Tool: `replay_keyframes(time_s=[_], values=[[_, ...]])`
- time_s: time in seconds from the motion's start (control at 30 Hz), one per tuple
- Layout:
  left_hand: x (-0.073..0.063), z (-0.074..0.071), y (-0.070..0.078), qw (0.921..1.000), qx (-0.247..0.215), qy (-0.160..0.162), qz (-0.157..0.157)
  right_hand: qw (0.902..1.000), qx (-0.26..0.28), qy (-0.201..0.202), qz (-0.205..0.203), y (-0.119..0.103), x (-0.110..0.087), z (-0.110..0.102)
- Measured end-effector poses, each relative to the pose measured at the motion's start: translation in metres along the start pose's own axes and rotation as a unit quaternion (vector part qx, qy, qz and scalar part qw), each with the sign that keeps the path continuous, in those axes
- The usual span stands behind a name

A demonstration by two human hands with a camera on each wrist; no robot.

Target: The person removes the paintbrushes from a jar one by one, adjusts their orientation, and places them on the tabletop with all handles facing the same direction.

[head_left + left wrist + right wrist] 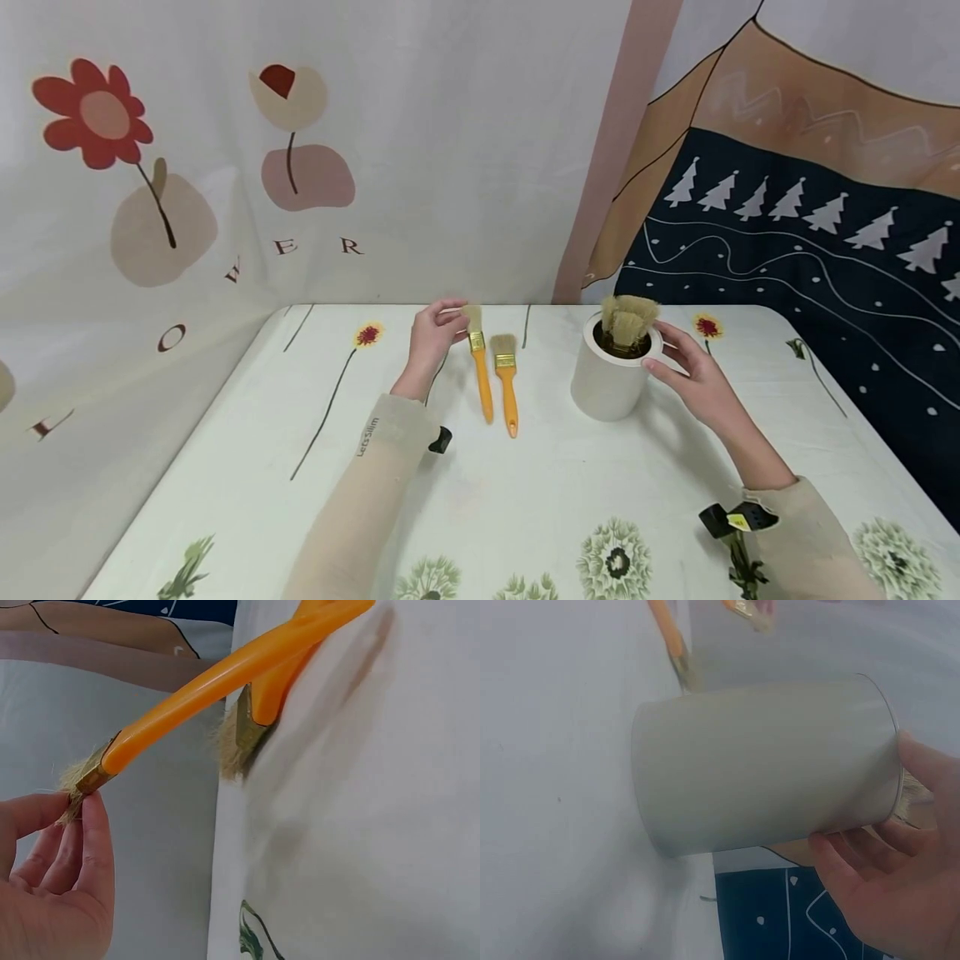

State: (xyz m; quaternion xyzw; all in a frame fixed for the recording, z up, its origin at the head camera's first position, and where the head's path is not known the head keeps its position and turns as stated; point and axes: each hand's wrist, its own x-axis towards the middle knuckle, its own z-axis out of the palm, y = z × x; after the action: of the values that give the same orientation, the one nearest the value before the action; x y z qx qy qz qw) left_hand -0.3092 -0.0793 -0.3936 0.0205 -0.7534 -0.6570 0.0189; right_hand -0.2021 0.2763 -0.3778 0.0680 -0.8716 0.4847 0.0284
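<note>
My left hand pinches a narrow paintbrush by its bristles between thumb and fingers. In the left wrist view its orange handle slants up from the fingertips, with the bristle end raised off the table. Right beside it lies a wider paintbrush, also orange-handled, with a gold-coloured ferrule. A white cylindrical pot stands upright to the right, with paintbrushes in it, bristles up and handles hidden inside. My right hand holds the pot near its rim, thumb and fingers curved round the side.
A white tablecloth printed with flowers covers the table. Behind it hangs a pale curtain with flower prints, and a dark fabric with white trees hangs at the right. Wrist cameras are strapped to both sleeves.
</note>
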Motion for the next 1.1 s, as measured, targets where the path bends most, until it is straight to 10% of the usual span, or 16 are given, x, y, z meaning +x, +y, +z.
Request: replay_keyframes(time_s=[0.77, 1.1], values=[[0.02, 0.007, -0.039, 0.9876, 0.12, -0.045, -0.091, 0.9998, 0.016, 0.003, 0.008, -0.001, 0.0, 0.001], [0.02, 0.007, -0.042, 0.9864, 0.134, -0.058, -0.075, 0.9999, 0.015, 0.005, 0.007, -0.003, -0.001, 0.001]])
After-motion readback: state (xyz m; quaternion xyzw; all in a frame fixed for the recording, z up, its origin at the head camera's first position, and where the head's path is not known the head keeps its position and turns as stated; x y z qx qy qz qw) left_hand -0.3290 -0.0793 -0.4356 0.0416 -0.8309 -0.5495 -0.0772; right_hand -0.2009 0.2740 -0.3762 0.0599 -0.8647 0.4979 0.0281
